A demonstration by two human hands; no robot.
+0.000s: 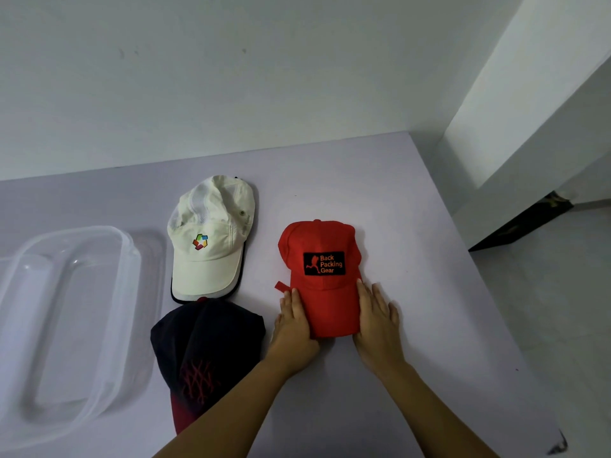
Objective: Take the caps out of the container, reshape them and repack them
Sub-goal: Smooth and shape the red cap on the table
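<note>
Centre frame, a red cap (322,246) with a black patch lies on a pale lilac table (413,200), its brim toward the viewer. A person's left hand (295,320) and right hand (377,314) lie flat, fingers straight, pressed against either side of that brim. A cream cap (211,239) sits upper left of it, a dark cap (205,342) lower left, and a clear container (132,256) at far left. To reshape well, both palms should probably squeeze inward evenly, curving the brim gently without creasing the crown.
</note>
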